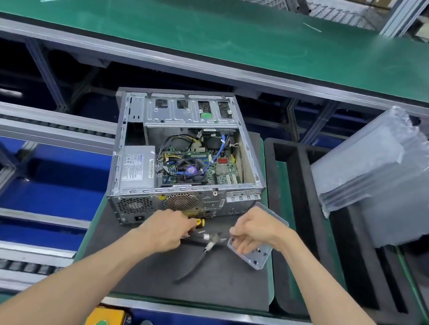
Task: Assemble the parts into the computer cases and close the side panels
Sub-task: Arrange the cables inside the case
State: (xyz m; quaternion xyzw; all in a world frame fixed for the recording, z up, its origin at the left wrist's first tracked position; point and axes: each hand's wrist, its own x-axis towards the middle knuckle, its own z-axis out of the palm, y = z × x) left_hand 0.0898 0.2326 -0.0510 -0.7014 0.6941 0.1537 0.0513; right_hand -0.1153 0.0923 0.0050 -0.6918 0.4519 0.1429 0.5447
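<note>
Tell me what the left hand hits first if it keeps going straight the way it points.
The left hand, fingers curled around the yellow-and-black screwdriver handle, points up and right. It would probably first meet the perforated grey metal rear panel of the open computer case, though depth is unclear.

The open grey computer case [189,155] is made of bare sheet metal with a dull galvanised finish, its rear panel perforated. It is set on a matt black foam pad [217,280], slightly rough in look. A small pale grey plastic bracket [257,256] with a smooth surface is seen near a yellow-and-black screwdriver handle [199,222] of glossy plastic. A stack of translucent, shiny plastic bags [376,165] is seen beside it. The long green conveyor belt [174,21] is smooth and faintly glossy, framed in brushed aluminium.
</note>
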